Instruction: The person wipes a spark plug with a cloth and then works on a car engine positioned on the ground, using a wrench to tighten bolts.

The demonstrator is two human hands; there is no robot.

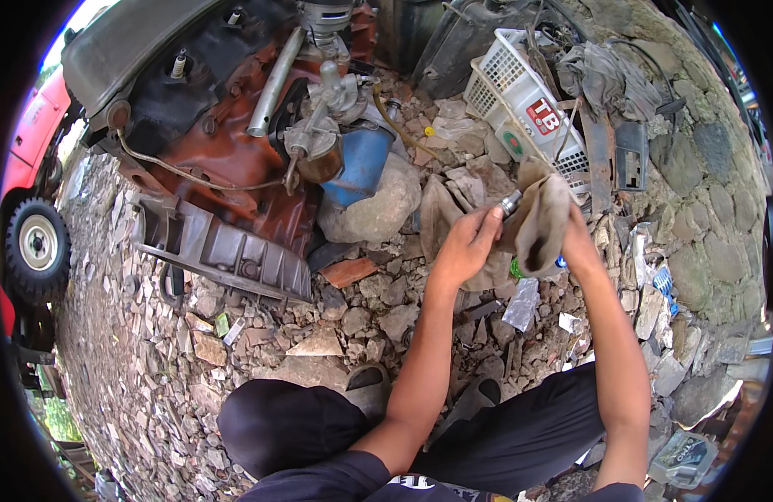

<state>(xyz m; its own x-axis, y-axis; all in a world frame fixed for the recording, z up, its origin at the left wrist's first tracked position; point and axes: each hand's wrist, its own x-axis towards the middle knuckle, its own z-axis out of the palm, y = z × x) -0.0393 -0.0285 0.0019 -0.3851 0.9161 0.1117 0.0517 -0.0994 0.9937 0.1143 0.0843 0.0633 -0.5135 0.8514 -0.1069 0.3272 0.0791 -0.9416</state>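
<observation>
My left hand (472, 243) is closed on a small shiny metal cylinder (510, 202), its thumb along the near end. I cannot tell the cylinder's exact kind. My right hand (580, 243) grips a brown cloth (539, 219) that hangs in folds beside the metal piece. Another piece of brown cloth (436, 213) lies on the stones just left of my left hand. To the left stands an engine (227, 125) with a red-brown block, spark plugs (179, 64) on top and a blue oil filter (359, 165) at its side.
A white plastic basket (529, 100) holding odds and ends leans near the stone wall (713, 209). A large rock (374, 205) sits under the oil filter. Broken stones cover the ground. A tire (37, 244) of a red vehicle shows at far left; a clear plastic case (683, 458) lies at lower right.
</observation>
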